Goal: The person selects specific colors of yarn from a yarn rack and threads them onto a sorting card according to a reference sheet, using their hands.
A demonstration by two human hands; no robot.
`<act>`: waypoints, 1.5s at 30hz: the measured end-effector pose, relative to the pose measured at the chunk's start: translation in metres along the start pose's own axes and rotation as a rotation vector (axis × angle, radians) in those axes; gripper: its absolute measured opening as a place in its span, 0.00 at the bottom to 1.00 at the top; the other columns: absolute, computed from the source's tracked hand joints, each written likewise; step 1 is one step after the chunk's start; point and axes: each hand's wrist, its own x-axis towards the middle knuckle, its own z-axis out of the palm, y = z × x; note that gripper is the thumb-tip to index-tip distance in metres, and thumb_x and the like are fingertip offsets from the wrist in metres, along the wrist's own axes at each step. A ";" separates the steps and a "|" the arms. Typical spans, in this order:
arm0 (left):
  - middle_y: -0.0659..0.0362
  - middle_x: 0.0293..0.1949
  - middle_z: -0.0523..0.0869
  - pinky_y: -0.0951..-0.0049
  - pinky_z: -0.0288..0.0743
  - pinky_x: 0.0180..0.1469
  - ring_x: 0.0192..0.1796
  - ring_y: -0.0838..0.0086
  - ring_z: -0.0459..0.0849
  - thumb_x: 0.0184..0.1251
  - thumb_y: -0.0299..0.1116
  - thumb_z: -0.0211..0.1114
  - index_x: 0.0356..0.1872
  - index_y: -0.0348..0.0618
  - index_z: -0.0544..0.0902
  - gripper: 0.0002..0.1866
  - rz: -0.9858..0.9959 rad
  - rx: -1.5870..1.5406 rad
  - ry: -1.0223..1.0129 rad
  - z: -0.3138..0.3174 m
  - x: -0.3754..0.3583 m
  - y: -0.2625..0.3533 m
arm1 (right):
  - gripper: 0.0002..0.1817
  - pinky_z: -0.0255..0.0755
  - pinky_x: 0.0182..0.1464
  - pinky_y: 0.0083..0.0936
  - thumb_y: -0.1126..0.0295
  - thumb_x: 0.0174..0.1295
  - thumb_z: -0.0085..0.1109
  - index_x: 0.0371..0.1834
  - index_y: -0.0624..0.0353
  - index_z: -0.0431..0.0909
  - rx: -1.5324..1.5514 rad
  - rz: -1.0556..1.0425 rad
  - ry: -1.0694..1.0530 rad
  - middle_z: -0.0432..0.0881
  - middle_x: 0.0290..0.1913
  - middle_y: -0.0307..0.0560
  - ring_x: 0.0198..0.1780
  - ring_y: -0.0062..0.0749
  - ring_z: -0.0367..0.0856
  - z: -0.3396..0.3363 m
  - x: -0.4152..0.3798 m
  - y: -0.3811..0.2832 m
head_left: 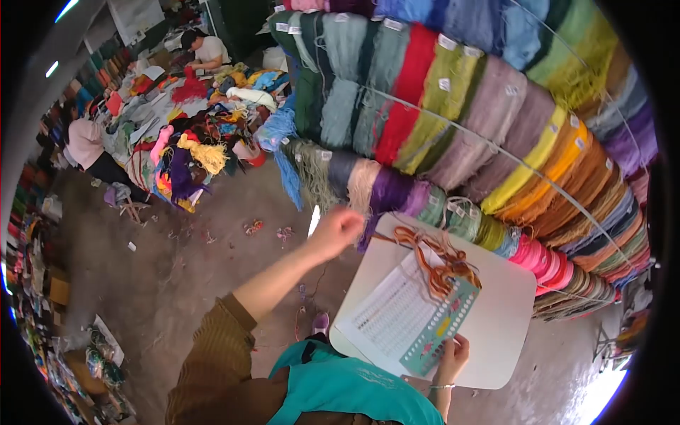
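Note:
My right hand (453,355) grips the lower right edge of a green thread card (439,329) with rows of holes along its sides and a printed pattern. Orange, brown and rust threads (440,273) hang from the card's top end and lie in loose loops. Beneath the card is a printed chart sheet (386,308) on a small white table (506,333). My left hand (336,232) is raised to the left of the table, close to the hanging skeins, its fingers curled closed. Whatever it may hold is too small to make out.
A rack of labelled yarn skeins (489,120) in many colours rises just beyond the table, crossed by thin rods. At the back left, two people stand by a table heaped with yarn (191,142). Thread scraps (255,227) lie on the floor.

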 end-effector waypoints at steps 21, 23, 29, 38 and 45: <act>0.57 0.32 0.90 0.74 0.77 0.41 0.35 0.75 0.86 0.61 0.34 0.72 0.37 0.35 0.88 0.11 0.310 -0.327 0.743 -0.222 0.263 0.023 | 0.07 0.71 0.35 0.17 0.72 0.67 0.59 0.37 0.67 0.81 -0.139 -0.129 0.205 0.81 0.31 0.37 0.31 0.16 0.74 0.006 0.006 0.024; 0.57 0.32 0.90 0.73 0.77 0.41 0.35 0.75 0.86 0.62 0.33 0.71 0.38 0.35 0.88 0.11 0.317 -0.353 0.753 -0.222 0.270 0.023 | 0.08 0.64 0.31 0.16 0.71 0.68 0.59 0.36 0.65 0.81 -0.129 -0.140 0.218 0.78 0.28 0.34 0.28 0.14 0.69 0.010 0.006 0.022; 0.67 0.35 0.86 0.78 0.71 0.37 0.36 0.83 0.82 0.67 0.34 0.70 0.43 0.44 0.87 0.08 0.234 -0.513 0.680 -0.224 0.266 0.029 | 0.08 0.59 0.26 0.15 0.70 0.68 0.59 0.36 0.63 0.81 -0.113 -0.174 0.230 0.76 0.26 0.31 0.24 0.12 0.65 0.013 0.005 0.021; 0.67 0.30 0.84 0.78 0.69 0.33 0.32 0.83 0.81 0.65 0.30 0.68 0.35 0.44 0.85 0.03 0.198 -0.646 0.663 -0.233 0.257 0.025 | 0.07 0.61 0.27 0.15 0.70 0.68 0.59 0.36 0.63 0.81 -0.120 -0.162 0.238 0.76 0.26 0.32 0.25 0.12 0.67 0.013 0.007 0.024; 0.66 0.25 0.74 0.76 0.69 0.31 0.26 0.80 0.72 0.64 0.29 0.66 0.35 0.44 0.80 0.04 0.203 -1.442 0.050 -0.243 0.238 -0.006 | 0.06 0.70 0.31 0.17 0.71 0.66 0.62 0.37 0.63 0.82 -0.140 -0.106 0.203 0.79 0.26 0.35 0.28 0.16 0.74 0.005 0.012 0.028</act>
